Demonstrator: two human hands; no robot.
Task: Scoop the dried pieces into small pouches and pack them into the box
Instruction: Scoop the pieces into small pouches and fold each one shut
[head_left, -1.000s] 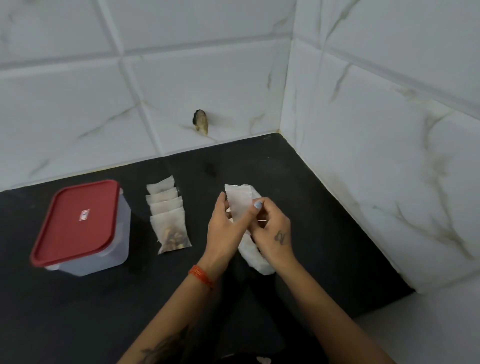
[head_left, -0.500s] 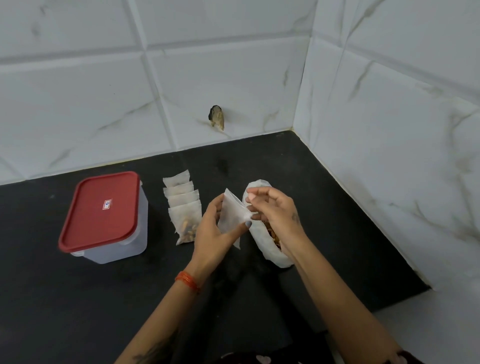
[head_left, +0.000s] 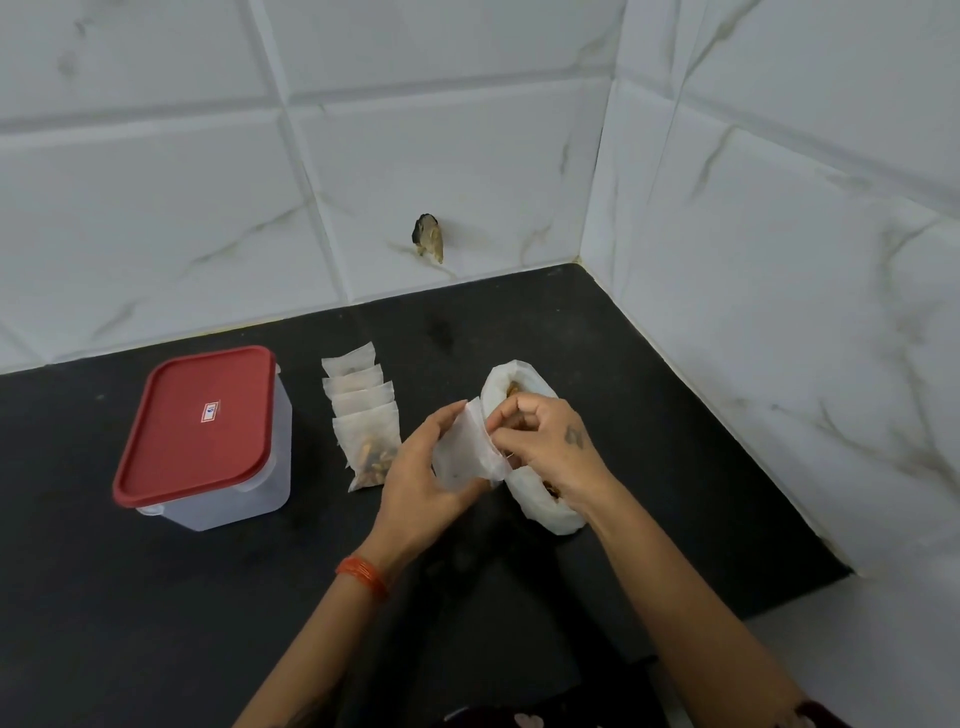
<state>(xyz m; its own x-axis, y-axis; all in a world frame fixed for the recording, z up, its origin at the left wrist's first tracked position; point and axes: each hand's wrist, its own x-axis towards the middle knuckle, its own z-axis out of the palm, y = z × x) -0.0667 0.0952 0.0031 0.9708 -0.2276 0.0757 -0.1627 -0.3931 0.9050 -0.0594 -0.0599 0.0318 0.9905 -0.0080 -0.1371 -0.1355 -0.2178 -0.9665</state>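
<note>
White paper pouch (head_left: 464, 451) sits pinched in my left hand (head_left: 418, 475), thumb and fingers curled round it. My right hand (head_left: 540, 441) hovers over the open bag (head_left: 540, 506) of dried pieces, fingertips bunched at the pouch's edge. Red-lidded box (head_left: 208, 436) stands left, closed.

black counter (head_left: 156, 623), marbled wall tiles (head_left: 156, 208)

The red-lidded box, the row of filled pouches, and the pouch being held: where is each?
red-lidded box (head_left: 200, 423): head view, middle of its lid.
row of filled pouches (head_left: 363, 415): head view, middle of the row.
held pouch (head_left: 462, 452): head view, its white face between the hands.
</note>
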